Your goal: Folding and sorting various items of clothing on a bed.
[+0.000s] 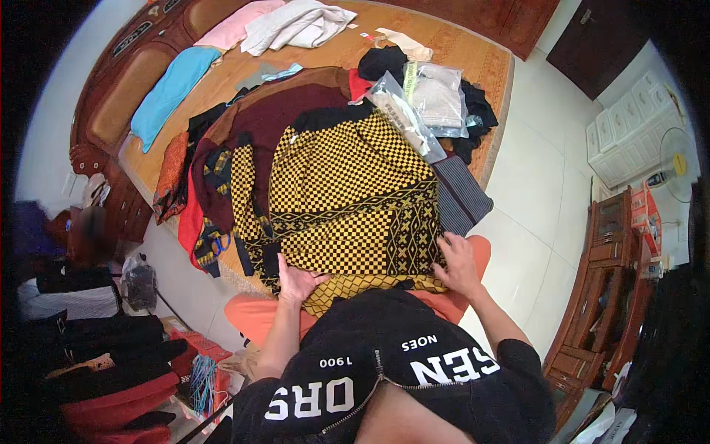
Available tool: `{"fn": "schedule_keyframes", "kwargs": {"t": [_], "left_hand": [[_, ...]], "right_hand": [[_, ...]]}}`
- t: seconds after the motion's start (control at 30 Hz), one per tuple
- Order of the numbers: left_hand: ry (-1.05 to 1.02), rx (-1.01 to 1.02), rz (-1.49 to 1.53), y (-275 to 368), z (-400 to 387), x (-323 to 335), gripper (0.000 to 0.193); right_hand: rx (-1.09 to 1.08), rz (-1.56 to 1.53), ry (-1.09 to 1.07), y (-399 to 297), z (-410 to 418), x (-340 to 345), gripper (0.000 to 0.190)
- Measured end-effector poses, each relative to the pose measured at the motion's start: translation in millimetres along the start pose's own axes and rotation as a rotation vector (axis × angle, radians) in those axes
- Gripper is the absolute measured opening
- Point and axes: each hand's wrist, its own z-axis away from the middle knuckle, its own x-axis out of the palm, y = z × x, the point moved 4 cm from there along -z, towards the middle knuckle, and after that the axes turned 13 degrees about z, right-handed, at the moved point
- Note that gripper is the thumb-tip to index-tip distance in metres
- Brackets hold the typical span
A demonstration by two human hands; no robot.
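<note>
A yellow and black checked knit garment (344, 183) lies spread over a pile of clothes in front of me. My left hand (301, 282) is at its near left corner, thumb apart, fingers partly beneath the cloth's edge. My right hand (456, 263) touches or hovers over the near right edge, fingers bent; whether it pinches cloth I cannot tell. A yellow diamond-patterned fabric (327, 293) shows under the near edge, across my lap. Beneath and beyond lies a maroon and brown garment (266, 125). A grey striped folded cloth (463, 194) is at the right.
Clear plastic bags with clothing (438, 100) lie at the bed's far right. A blue cloth (172, 91), a pink cloth (238, 25) and a white cloth (299, 25) lie near the headboard. Blue-handled scissors (223, 242) lie left. A wooden cabinet (591, 294) stands right.
</note>
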Motion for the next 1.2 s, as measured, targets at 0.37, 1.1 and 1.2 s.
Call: {"fn": "schedule_keyframes", "kwargs": {"t": [0.37,1.1,1.2], "left_hand": [[0.251,0.239,0.106,16.3,-9.6,-26.9,0.048],[0.769,0.125,-0.806,12.7,51.4,-56.3,0.03],[0.787,0.495,-0.994,54.9,50.5,-56.3,0.022]], "right_hand": [[0.172,0.119,-0.141,15.3,9.3,32.2,0.055],[0.501,-0.041,0.412,92.7,44.8,-3.6,0.037],[0.394,-0.057,0.324,54.5,10.4,-3.4,0.04]]}}
